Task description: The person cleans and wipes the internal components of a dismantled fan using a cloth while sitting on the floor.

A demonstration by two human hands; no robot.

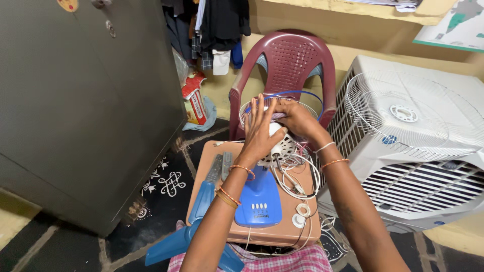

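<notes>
checked pink cloth (297, 261) covers the lap at the bottom edge, and blue fan blades (194, 229) lean against the small brown tabletop (282, 229) in front of it. on the tabletop lies a dismantled table fan, its blue base (259, 199) toward the camera and its white motor (280, 146) at the far end. left hand (259, 133) rests spread on the motor, fingers loose; right hand (297, 118) grips the wire rear guard (252, 106). a maroon plastic chair (290, 65) stands behind, a white air cooler (428, 166) to the right
</notes>
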